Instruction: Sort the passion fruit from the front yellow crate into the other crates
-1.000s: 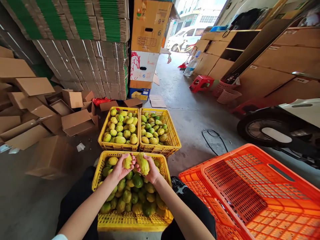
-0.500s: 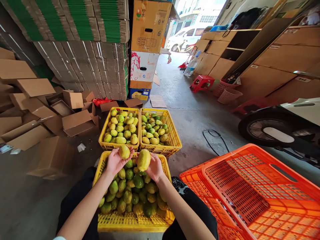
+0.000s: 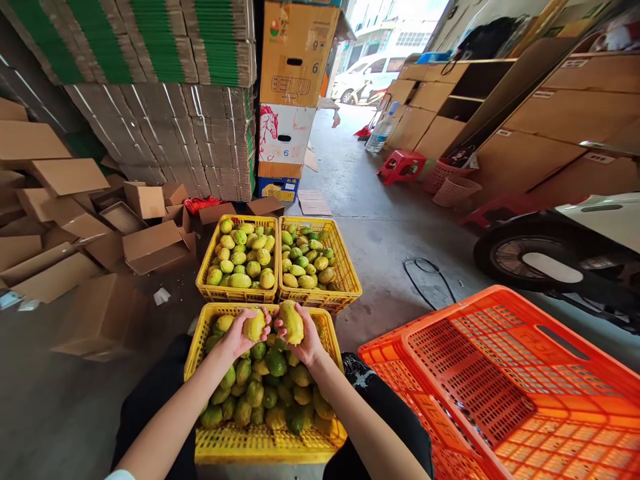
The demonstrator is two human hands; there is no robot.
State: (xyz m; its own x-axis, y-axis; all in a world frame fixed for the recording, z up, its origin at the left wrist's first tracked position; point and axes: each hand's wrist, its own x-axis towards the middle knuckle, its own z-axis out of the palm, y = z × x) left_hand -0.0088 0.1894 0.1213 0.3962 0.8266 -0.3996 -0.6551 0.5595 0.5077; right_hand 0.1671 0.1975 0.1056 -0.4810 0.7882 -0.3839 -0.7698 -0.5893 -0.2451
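My left hand (image 3: 237, 337) is closed around a small yellow lemon (image 3: 254, 325). In my right hand (image 3: 311, 343) is a longer yellow lemon (image 3: 291, 323), held upright with the fingers wrapped round it. Both hands are above the far part of a yellow plastic crate (image 3: 265, 455), close together but apart. That crate sits between my knees and holds many green and yellowish lemons (image 3: 255, 393). Just beyond it stand two more yellow crates side by side: the left one (image 3: 237, 294) has mostly yellow fruit, the right one (image 3: 323, 301) greener fruit.
A large orange crate (image 3: 470, 383) stands at my right. Loose cardboard boxes (image 3: 155, 247) lie at the left before stacked flattened cartons (image 3: 160, 127). A scooter wheel (image 3: 515, 253), a black cable (image 3: 430, 273) and a red stool (image 3: 401, 167) are on the right.
Half a second ago both hands were opened wider, with the lemons resting on the fingers. Now the fingers have closed round the same lemons, which are turned, the right one tilted differently.
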